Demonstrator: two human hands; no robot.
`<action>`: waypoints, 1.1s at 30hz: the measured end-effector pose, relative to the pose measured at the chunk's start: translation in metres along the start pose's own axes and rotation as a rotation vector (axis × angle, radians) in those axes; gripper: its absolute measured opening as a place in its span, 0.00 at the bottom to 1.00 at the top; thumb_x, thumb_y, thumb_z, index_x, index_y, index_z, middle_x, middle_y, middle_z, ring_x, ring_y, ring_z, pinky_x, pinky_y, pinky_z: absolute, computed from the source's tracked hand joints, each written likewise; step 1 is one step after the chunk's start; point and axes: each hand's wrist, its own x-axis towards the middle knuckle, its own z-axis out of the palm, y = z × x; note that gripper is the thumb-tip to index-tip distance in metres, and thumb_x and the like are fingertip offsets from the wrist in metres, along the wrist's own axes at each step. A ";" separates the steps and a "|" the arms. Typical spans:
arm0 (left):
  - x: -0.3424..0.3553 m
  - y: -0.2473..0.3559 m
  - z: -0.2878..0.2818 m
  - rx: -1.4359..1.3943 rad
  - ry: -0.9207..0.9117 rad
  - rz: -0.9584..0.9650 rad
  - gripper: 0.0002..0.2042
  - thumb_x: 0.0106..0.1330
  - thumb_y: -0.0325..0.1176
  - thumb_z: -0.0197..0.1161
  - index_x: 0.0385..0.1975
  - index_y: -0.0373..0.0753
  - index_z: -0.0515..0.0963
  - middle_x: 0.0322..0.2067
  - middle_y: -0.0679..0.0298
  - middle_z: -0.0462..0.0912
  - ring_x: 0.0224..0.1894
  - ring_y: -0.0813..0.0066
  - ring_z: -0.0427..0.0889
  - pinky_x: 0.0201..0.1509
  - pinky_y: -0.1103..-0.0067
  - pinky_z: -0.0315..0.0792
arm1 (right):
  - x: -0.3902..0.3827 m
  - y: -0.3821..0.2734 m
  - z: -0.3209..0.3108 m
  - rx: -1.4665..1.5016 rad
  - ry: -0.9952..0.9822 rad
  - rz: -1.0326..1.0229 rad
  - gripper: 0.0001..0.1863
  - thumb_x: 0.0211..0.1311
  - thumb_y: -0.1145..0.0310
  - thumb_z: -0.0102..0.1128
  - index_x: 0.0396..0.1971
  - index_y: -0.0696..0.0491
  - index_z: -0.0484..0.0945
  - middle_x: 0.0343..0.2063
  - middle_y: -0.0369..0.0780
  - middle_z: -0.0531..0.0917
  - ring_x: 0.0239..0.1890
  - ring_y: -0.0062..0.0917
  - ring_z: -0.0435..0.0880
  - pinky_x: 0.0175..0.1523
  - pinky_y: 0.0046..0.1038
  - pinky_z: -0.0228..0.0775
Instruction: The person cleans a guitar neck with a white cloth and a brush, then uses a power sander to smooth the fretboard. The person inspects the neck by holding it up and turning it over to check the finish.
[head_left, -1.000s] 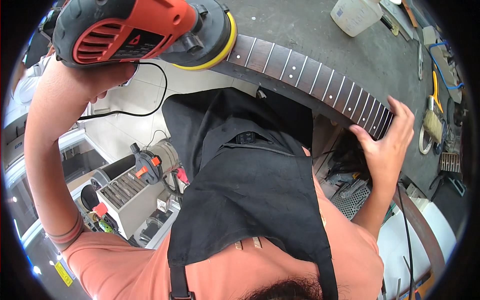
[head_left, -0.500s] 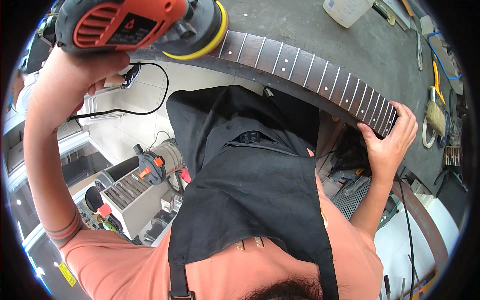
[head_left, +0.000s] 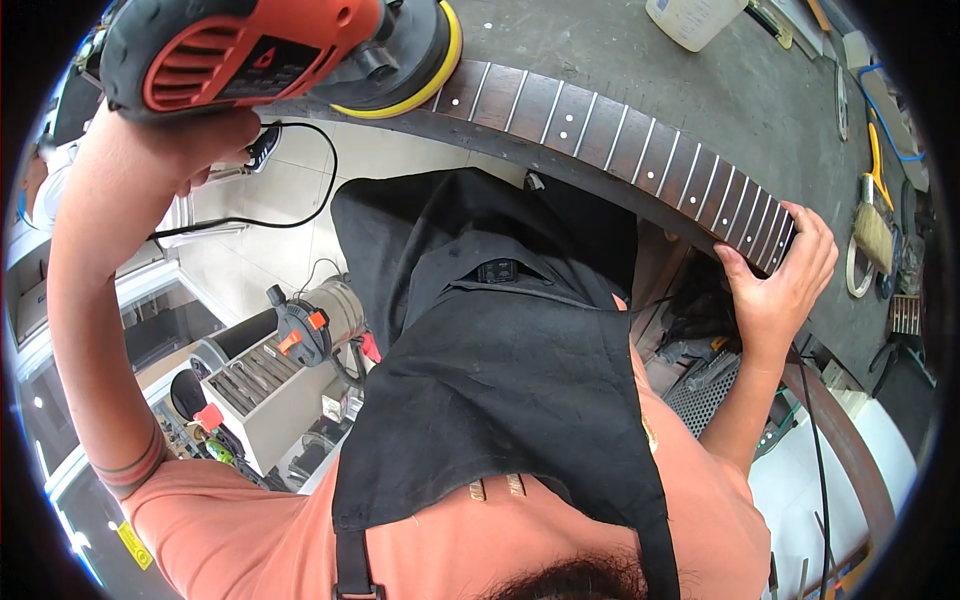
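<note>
My left hand (head_left: 185,145) grips a red-and-black power sander (head_left: 245,55) at the upper left. Its round backing plate with a yellow pad (head_left: 408,103) rests on the left part of a guitar neck (head_left: 600,140), whose dark wooden fretboard has silver frets and pale dots. The neck lies along the near edge of a grey workbench (head_left: 720,95). My right hand (head_left: 775,290) is wrapped round the neck's right end, thumb on the near side and fingers over the far side. A black cord (head_left: 333,170) hangs in a loop below the sander.
A translucent jug (head_left: 690,18), a yellow-handled brush (head_left: 875,225) and another fretted piece (head_left: 905,315) lie on the bench. Below are a cylindrical canister tool (head_left: 320,320), a box of long slotted items (head_left: 250,380), and a perforated metal piece (head_left: 690,405). A shoe (head_left: 262,150) shows beyond the cord.
The sander and the left part of the neck have shifted slightly away from me. My right hand has moved slightly right, its fingers settling over the neck's end.
</note>
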 end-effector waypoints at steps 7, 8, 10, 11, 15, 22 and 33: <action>0.007 0.000 0.004 -0.004 -0.002 0.046 0.09 0.66 0.35 0.73 0.35 0.36 0.86 0.22 0.69 0.81 0.23 0.83 0.74 0.26 0.78 0.66 | -0.003 -0.002 -0.002 -0.023 0.006 0.017 0.52 0.40 0.39 0.90 0.64 0.50 0.78 0.60 0.43 0.80 0.67 0.46 0.74 0.74 0.49 0.62; 0.012 0.001 0.006 -0.005 -0.004 0.066 0.09 0.67 0.35 0.73 0.35 0.36 0.86 0.22 0.70 0.81 0.23 0.83 0.74 0.26 0.78 0.66 | -0.005 -0.003 -0.003 -0.037 0.010 0.027 0.52 0.40 0.39 0.89 0.64 0.50 0.78 0.60 0.43 0.80 0.67 0.46 0.74 0.74 0.49 0.62; 0.005 0.004 0.002 0.005 -0.003 0.042 0.09 0.67 0.35 0.73 0.35 0.36 0.86 0.22 0.70 0.81 0.23 0.83 0.74 0.26 0.78 0.66 | -0.001 -0.002 -0.001 -0.012 0.005 0.008 0.52 0.40 0.38 0.89 0.64 0.50 0.78 0.59 0.43 0.80 0.67 0.46 0.74 0.74 0.49 0.62; 0.003 0.006 0.000 0.011 -0.003 0.034 0.09 0.67 0.35 0.73 0.35 0.36 0.86 0.22 0.70 0.81 0.23 0.83 0.74 0.26 0.78 0.66 | 0.001 -0.001 0.000 -0.005 0.004 0.000 0.52 0.40 0.37 0.89 0.64 0.51 0.78 0.59 0.43 0.80 0.67 0.46 0.74 0.74 0.49 0.62; 0.003 0.008 0.000 0.014 -0.006 0.042 0.08 0.67 0.35 0.73 0.35 0.36 0.86 0.22 0.70 0.81 0.23 0.83 0.74 0.26 0.78 0.66 | -0.001 0.000 0.000 -0.013 0.007 -0.008 0.52 0.41 0.35 0.88 0.64 0.51 0.78 0.59 0.43 0.80 0.67 0.46 0.74 0.73 0.49 0.62; 0.003 0.013 -0.001 0.061 -0.006 -0.009 0.09 0.67 0.35 0.73 0.37 0.36 0.86 0.22 0.70 0.82 0.23 0.84 0.75 0.27 0.79 0.66 | -0.002 0.000 0.001 -0.013 0.016 -0.011 0.52 0.42 0.35 0.88 0.64 0.51 0.78 0.59 0.43 0.80 0.67 0.46 0.74 0.74 0.49 0.62; 0.003 0.032 -0.011 0.110 -0.096 -0.017 0.09 0.68 0.34 0.73 0.40 0.35 0.86 0.25 0.70 0.83 0.23 0.84 0.76 0.27 0.80 0.67 | -0.002 -0.001 0.001 -0.026 0.011 0.001 0.53 0.42 0.33 0.87 0.64 0.50 0.77 0.59 0.43 0.79 0.67 0.46 0.74 0.74 0.49 0.62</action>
